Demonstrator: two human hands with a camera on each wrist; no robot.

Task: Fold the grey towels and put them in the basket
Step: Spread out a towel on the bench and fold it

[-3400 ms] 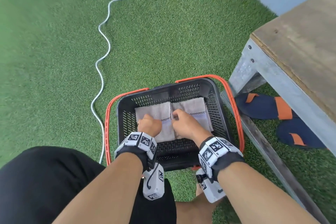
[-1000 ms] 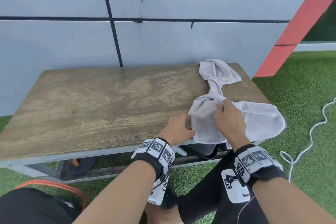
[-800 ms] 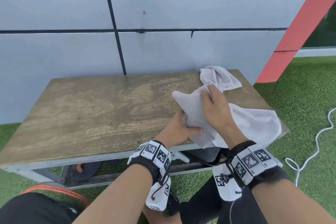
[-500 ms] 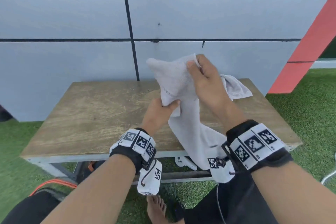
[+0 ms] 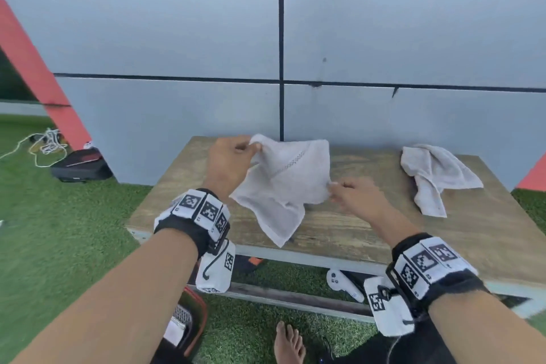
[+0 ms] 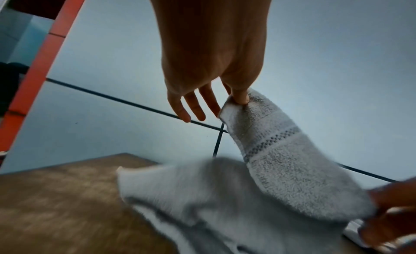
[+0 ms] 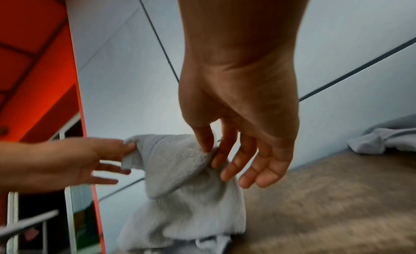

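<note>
A grey towel (image 5: 285,186) hangs spread above the wooden bench (image 5: 369,224), its lower corner drooping toward the front edge. My left hand (image 5: 233,156) pinches its upper left corner (image 6: 234,104) between thumb and forefinger, other fingers loose. My right hand (image 5: 351,195) pinches the towel's right edge (image 7: 202,151) lower down. A second grey towel (image 5: 434,174) lies crumpled at the bench's far right. A corner of the black basket with orange handle (image 5: 189,319) shows at the bottom, a folded towel inside it.
A grey panelled wall (image 5: 354,38) stands right behind the bench. Green turf surrounds it. A white controller (image 5: 342,284) and dark slippers (image 5: 248,263) lie under the bench. A black case (image 5: 82,165) and a coiled white cable (image 5: 44,142) sit at far left. My bare foot (image 5: 288,343) is below.
I turned from the basket to the bench, took one towel off the pile and lifted it. My hands have since moved apart, spreading it toward the left; the other towel stays at right.
</note>
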